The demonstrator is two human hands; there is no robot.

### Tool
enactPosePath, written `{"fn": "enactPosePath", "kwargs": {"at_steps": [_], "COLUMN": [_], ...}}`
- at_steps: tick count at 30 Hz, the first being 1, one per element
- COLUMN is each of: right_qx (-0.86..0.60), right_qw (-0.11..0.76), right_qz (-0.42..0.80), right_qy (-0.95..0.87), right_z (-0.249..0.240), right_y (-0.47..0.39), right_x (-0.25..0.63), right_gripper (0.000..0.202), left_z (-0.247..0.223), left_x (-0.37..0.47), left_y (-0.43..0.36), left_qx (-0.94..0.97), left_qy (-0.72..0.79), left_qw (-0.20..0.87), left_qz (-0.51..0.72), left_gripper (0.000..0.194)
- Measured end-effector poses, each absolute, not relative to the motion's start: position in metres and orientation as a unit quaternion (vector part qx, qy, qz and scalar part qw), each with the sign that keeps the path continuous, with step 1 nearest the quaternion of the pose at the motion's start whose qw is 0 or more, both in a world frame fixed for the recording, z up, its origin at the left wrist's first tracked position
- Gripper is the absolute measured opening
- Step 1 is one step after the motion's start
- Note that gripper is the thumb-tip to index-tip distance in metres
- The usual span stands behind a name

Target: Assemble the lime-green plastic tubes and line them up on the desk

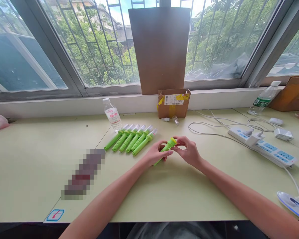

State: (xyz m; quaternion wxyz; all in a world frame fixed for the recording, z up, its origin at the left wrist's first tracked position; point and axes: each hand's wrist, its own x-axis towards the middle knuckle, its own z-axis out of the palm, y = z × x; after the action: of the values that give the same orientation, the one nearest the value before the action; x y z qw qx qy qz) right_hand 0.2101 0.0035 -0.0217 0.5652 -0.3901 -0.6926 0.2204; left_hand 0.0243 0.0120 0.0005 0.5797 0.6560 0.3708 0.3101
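Note:
My left hand [157, 153] is wrapped round the body of a green stick [166, 148], which leans up to the right and ends in a yellow-green top. The fingers of my right hand [188, 150] pinch at that top end; whether they hold a separate small part is hidden. Left of my hands, several green sticks with clear caps [133, 137] lie side by side on the pale table [184, 199]. A small white piece [165, 119] and a clear cap [175, 120] lie farther back, in front of a small cardboard box [174, 103].
A water bottle [113, 116] stands behind the row of sticks. On the right are a white power strip [264, 147], cables, chargers and another bottle [263, 99]. A tall brown board [161, 49] leans at the window. A blurred dark patch [83, 176] covers something on the left.

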Motion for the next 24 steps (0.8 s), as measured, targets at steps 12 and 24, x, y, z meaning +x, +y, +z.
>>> {"fn": "enactPosePath", "kwargs": {"at_steps": [12, 24], "right_qx": [-0.414, -0.429], "right_qw": [0.589, 0.583], "right_qz": [0.216, 0.219], "right_qy": [-0.660, -0.654], "right_z": [-0.027, -0.026], "right_y": [0.010, 0.010], "right_x": [0.215, 0.214], "right_gripper": [0.029, 0.029], "left_z": [-0.008, -0.016], "left_x": [0.030, 0.027], "left_y": [0.013, 0.018], "left_qx": [0.656, 0.654], "left_qy": [0.400, 0.392], "left_qw": [0.523, 0.539], "left_qz": [0.369, 0.359], "left_gripper": [0.035, 0.037]}}
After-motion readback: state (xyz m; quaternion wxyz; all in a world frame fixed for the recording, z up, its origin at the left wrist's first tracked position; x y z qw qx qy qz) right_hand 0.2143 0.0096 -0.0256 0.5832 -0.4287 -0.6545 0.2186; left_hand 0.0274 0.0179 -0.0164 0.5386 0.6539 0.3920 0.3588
